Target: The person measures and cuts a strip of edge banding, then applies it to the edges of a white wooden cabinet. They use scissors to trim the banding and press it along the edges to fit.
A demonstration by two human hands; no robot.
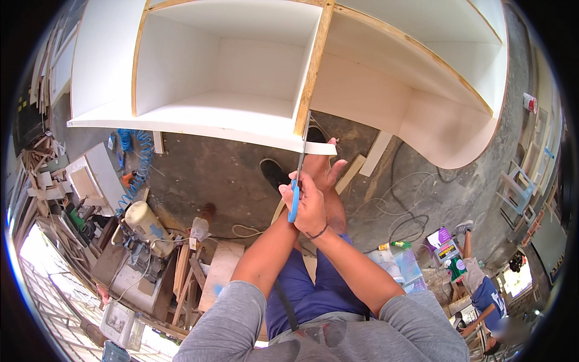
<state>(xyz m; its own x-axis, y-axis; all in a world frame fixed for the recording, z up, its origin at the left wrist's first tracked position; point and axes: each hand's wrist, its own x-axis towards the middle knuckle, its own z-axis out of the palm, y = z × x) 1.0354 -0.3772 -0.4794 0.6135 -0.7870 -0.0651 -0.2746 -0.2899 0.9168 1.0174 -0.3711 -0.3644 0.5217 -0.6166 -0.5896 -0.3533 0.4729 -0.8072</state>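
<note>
A white open-fronted cabinet (259, 66) with bare wood edges fills the upper part of the head view. From its lower front board a thin white edging strip (321, 149) sticks out past the wooden upright. My right hand (309, 202) is closed round the blue handles of scissors (295, 202); their metal blades point upward against the strip at the upright's foot. Beyond it, crossing beneath, my left hand (325, 171) has its thumb spread to the right. Its fingers reach behind the strip, which hides part of them, and a fingertip shows past it.
A coiled blue air hose (142, 166) and a cream tank (148, 223) lie left. Cables (416, 220) trail over the concrete floor on the right, near boxes and packages (446, 247). Another person (485, 295) is at the lower right. Wood offcuts (377, 154) lie beneath the cabinet.
</note>
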